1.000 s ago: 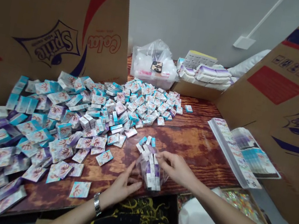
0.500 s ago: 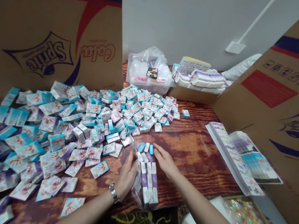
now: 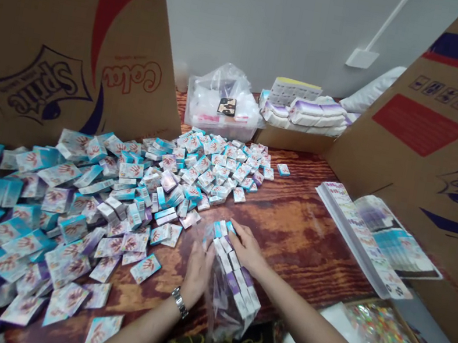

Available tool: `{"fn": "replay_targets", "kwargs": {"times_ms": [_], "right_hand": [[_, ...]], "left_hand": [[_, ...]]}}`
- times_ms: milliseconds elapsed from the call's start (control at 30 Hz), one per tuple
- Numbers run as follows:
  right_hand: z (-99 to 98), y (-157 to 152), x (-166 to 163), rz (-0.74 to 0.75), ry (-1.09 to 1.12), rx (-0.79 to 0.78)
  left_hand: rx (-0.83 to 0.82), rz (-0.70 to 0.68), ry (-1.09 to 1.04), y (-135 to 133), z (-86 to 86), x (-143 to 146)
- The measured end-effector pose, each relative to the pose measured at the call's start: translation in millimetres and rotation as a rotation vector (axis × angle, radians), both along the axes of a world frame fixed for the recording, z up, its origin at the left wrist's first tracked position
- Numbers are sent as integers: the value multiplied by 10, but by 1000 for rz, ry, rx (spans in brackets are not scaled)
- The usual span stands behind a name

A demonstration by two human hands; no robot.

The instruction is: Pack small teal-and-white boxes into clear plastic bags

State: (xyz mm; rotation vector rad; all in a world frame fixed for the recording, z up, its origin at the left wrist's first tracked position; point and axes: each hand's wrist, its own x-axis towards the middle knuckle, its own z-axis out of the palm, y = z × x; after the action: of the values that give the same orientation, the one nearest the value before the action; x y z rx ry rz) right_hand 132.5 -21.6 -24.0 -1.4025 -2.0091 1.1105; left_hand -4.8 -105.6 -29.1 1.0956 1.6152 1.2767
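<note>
At the table (image 3: 300,243), the right hand (image 3: 248,250) now clasps the lined-up boxes (image 3: 240,280).

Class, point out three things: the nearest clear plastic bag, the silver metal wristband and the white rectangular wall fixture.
Nearest clear plastic bag (image 3: 218,304): head view, on its loose film.
Silver metal wristband (image 3: 180,302): head view, on its outer side.
White rectangular wall fixture (image 3: 362,58): head view, middle of its front face.

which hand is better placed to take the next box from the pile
Probably the left hand: it is beside the pile, at the bag's left side. The right hand is farther off, its fingers at the far end of the boxes by the bag.
</note>
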Motion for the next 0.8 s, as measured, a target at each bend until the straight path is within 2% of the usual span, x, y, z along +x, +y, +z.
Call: {"fn": "replay_targets", "kwargs": {"times_ms": [67,267,500,800], "right_hand": [[5,-12,-2,-20,-6,6],[32,-11,34,14,26,-5],[-12,-12,50,-23,67,-40],[4,-43,-10,-21,38,-53]], "left_hand": [[-37,79,-2,38,-36,33],[-47,119,-62,37,-6,98],[-8,36,18,-4,94,87],[7,-75,126,-79,56,16]]}}
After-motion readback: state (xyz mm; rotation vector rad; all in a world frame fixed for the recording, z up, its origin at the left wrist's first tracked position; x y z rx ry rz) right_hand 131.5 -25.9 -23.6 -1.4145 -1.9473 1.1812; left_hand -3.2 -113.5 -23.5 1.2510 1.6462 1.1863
